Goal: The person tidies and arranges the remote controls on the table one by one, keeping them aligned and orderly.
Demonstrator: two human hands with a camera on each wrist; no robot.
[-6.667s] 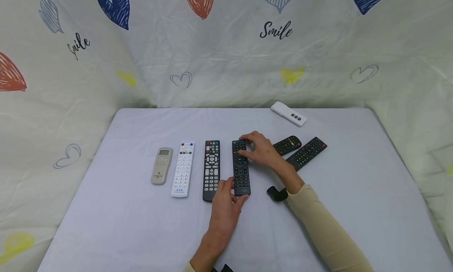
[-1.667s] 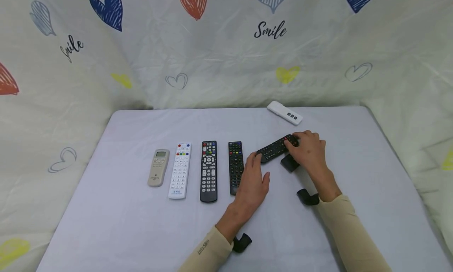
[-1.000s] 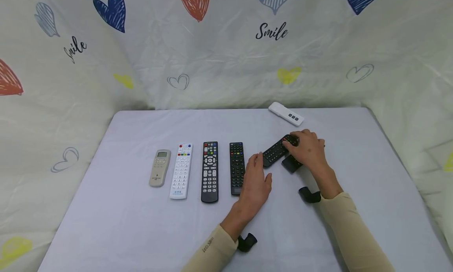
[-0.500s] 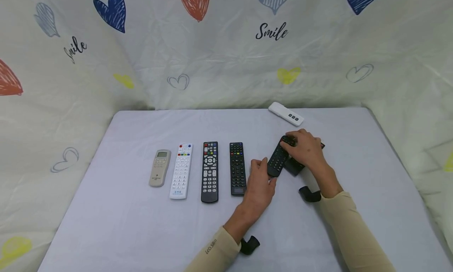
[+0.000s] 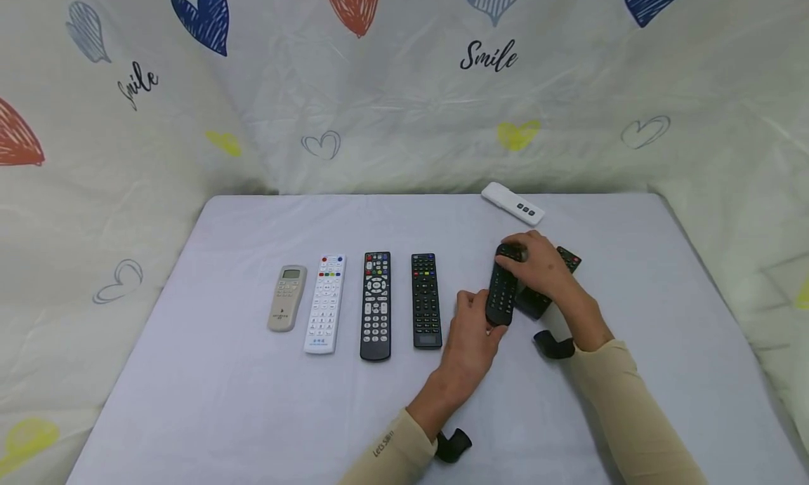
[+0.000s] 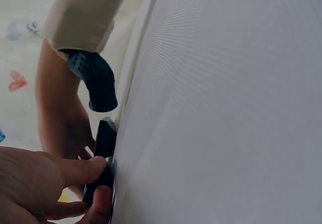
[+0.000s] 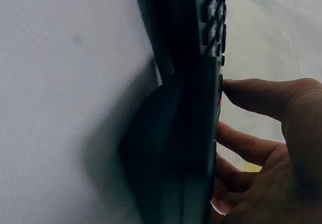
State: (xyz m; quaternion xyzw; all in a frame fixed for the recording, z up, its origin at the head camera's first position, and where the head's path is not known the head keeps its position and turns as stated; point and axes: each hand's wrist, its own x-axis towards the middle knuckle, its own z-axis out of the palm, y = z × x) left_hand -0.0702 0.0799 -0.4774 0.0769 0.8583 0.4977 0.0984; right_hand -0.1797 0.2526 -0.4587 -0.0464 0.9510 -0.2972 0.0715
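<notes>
On the right half of the counter (image 5: 208,401), a held black remote (image 5: 502,292) lies between both hands: the right hand (image 5: 540,264) pinches its far end with thumb and fingers, while the left hand (image 5: 469,341) grips its near end. The likeliest trouble is a collision: a slanted black remote (image 5: 532,304) lies close beside it, under the right wrist, so a low sweep of that arm or its black wrist fitting (image 5: 554,344) could push it askew. Whether the two remotes touch is unclear. A backward slip of the left hand could jog the slim black remote (image 5: 426,301) nearby. The white three-button remote (image 5: 513,204) sits at the far edge, where a knock might tip it off. No container shows; these remotes rest outside any box or tray.
</notes>
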